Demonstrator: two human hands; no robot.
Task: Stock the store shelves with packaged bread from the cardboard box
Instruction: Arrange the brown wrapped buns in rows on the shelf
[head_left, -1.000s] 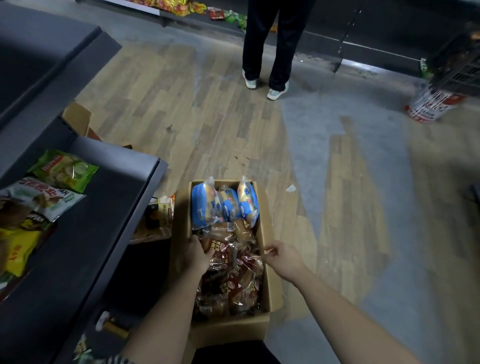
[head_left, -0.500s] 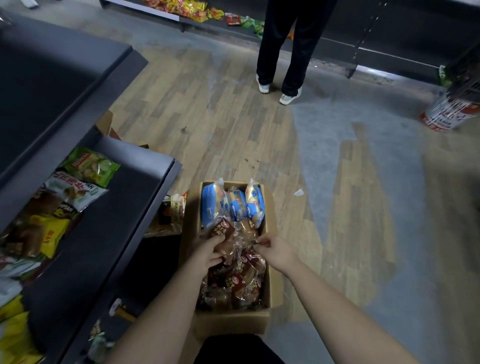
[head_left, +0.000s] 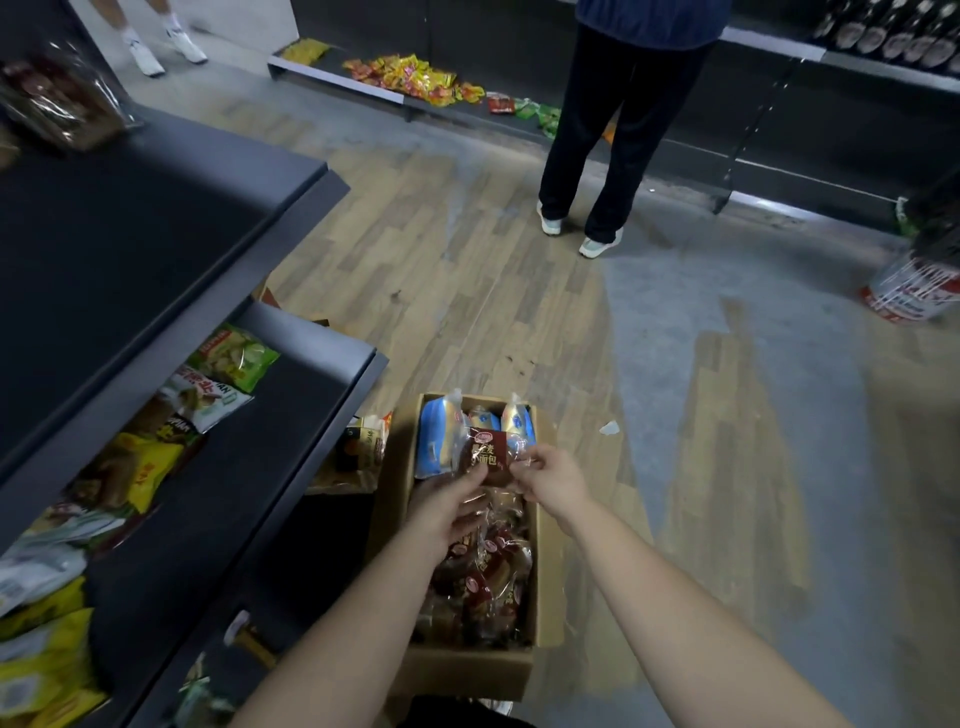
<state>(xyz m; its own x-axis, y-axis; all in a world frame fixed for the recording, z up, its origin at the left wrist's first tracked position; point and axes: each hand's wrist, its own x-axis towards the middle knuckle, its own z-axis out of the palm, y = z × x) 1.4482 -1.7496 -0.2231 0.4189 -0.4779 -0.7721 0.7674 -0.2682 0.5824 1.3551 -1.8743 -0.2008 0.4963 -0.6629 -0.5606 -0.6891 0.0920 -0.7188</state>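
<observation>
Item: brown-labelled bread packet (head_left: 485, 453), which we hold just above the far half of the cardboard box (head_left: 467, 673).
- Our left hand (head_left: 447, 512) grips its lower left, fingers (head_left: 470, 482) curled round it.
- Our right hand (head_left: 553, 480) pinches the clear wrapper at its right edge.
- Box contents: more brown packets (head_left: 485, 577) at the near end, blue packets (head_left: 435, 436) upright at the far end.
- Location: box on the floor beside the dark shelves (head_left: 260, 467), which hold snack bags (head_left: 234, 358).

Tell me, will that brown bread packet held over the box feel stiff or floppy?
Probably floppy: the packet crinkles where the left hand and right hand pinch its clear wrapper. Likely light: a mere pinch holds it above the box. Maybe slippery; the film looks glossy.
</observation>
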